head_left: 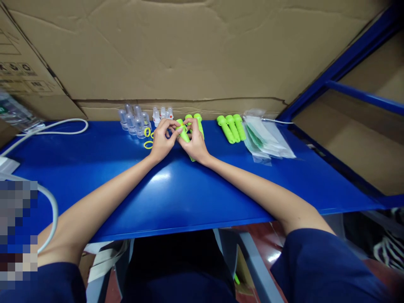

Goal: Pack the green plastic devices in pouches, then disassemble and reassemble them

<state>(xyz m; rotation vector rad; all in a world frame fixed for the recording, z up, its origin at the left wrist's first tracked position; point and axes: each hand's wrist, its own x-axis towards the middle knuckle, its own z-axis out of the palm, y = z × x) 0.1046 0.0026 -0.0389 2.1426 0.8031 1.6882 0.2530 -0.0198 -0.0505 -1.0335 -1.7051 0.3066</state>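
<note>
Both my hands meet over the back middle of the blue table, on a lime-green tube shaped like a small flashlight with a wider head. My right hand wraps its body. At the head end, my left hand pinches with thumb and fingers; the exact contact is partly hidden. Just behind my right hand lie more lime-green tubes, partly covered by it. Yellow rings lie beside my left hand. Clear domed plastic pieces stand left of it, and smaller clear-and-white pieces stand behind it.
Three lime-green tubes lie to the right, beside flat clear plastic bags. A white cable loops over the left of the blue table. Cardboard walls the back; a blue frame borders the right.
</note>
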